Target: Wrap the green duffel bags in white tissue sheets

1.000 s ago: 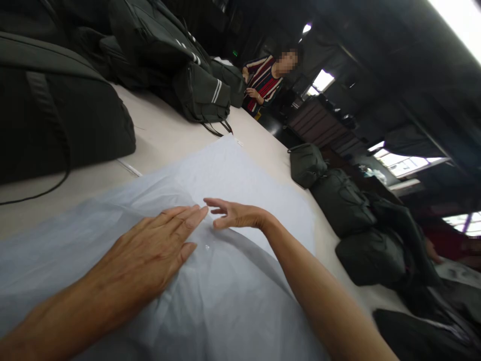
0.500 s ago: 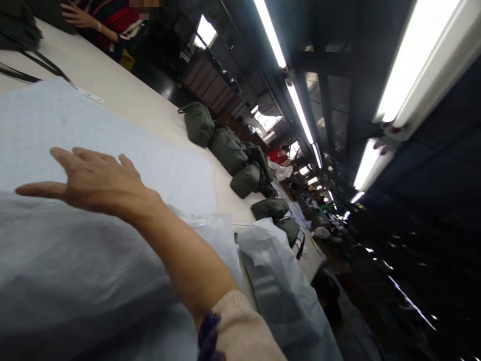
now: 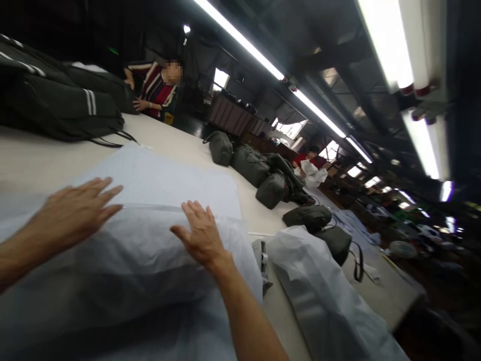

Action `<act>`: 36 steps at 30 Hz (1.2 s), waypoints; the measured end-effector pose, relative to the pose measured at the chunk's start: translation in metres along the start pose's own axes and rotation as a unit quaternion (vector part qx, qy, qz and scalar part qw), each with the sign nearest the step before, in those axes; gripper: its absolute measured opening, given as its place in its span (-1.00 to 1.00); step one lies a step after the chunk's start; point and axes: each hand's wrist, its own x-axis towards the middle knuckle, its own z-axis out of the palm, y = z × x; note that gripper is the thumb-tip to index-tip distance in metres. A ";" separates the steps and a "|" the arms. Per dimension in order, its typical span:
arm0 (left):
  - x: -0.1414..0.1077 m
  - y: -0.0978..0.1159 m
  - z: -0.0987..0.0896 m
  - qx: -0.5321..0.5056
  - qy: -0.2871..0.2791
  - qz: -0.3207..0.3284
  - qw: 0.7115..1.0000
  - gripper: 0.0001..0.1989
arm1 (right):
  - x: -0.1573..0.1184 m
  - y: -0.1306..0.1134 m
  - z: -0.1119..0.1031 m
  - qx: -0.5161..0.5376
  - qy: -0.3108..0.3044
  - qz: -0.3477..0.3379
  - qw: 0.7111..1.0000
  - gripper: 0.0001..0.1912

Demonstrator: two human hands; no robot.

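A large translucent plastic bag [image 3: 150, 260] with something dark and bulky inside lies in front of me on the white table [image 3: 180, 140]. Its flat, unfilled end [image 3: 169, 180] stretches away from me. My left hand [image 3: 77, 210] is over the left side of the bag, fingers extended and thumb apart. My right hand [image 3: 201, 230] lies flat on the bag's right part, fingers stretched out. Neither hand grips anything. Whether the left palm touches the plastic I cannot tell.
Dark bags with white stripes [image 3: 56, 100] lie at the far left, near a person in a striped top [image 3: 154, 93]. Several dark green bags [image 3: 250, 163] line the far table edge. Another plastic-wrapped item [image 3: 319, 291] lies at right. A second person [image 3: 310, 158] handles white plastic farther back.
The view has swung left and levelled, bringing in the striped bags. My left hand has come into view. My right hand is now lower on the plastic, its fingers pointing away from me.
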 end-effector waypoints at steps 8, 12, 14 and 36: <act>0.053 0.187 0.011 -0.141 -0.211 0.052 0.966 -0.43 | -0.072 0.148 -0.057 0.125 0.077 0.241 0.959 -0.46; 0.085 0.209 0.036 -0.146 -0.280 0.021 0.949 -0.32 | -0.028 0.182 -0.044 0.225 -0.047 0.225 0.947 -0.26; 0.093 0.209 0.044 -0.149 -0.297 0.019 0.943 -0.34 | -0.010 0.185 -0.037 0.278 -0.126 0.214 0.928 -0.25; 0.102 0.200 0.055 -0.308 -0.358 -0.131 0.872 -0.71 | 0.014 0.218 -0.003 0.426 -0.144 0.148 0.881 -0.74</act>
